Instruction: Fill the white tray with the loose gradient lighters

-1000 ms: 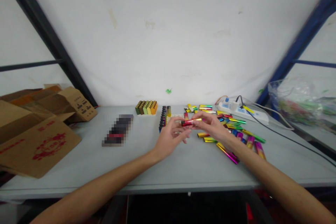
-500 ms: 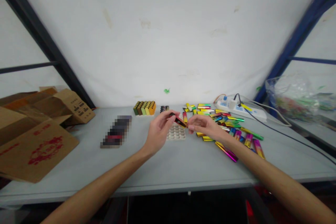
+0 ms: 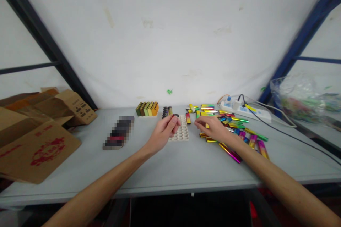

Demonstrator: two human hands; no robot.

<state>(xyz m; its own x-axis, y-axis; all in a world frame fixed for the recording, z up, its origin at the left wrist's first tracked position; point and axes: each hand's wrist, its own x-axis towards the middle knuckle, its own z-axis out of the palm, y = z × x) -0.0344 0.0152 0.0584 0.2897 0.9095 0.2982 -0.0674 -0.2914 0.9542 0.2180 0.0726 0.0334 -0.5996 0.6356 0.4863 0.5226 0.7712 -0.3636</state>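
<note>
My left hand [image 3: 163, 130] is closed round a slim dark-ended stick [image 3: 176, 115], whose body is mostly hidden by the fingers. Just behind and below that hand lies a pale tray [image 3: 183, 135] with rows of round hollows. Several dark upright pieces [image 3: 165, 111] stand at its far left. My right hand [image 3: 211, 127] hovers to the right of the tray, fingers curled in toward the thumb. Whatever those fingertips hold, if anything, is too small to make out. A red-and-yellow stick [image 3: 188, 118] lies between the hands, beyond them.
Shiny coloured sticks [image 3: 230, 153] lie scattered on the right of the grey table [image 3: 160, 175]. Behind them is a white power strip [image 3: 250, 112] with cables. A block of green and yellow pieces [image 3: 147, 110] stands at the back. Cardboard boxes [image 3: 39, 152] occupy the left; a pixelated dark object [image 3: 118, 133] lies nearby.
My hands have moved apart. My right hand has come off the stick and shifted right; my left hand keeps the stick, now turned so its dark end shows.
</note>
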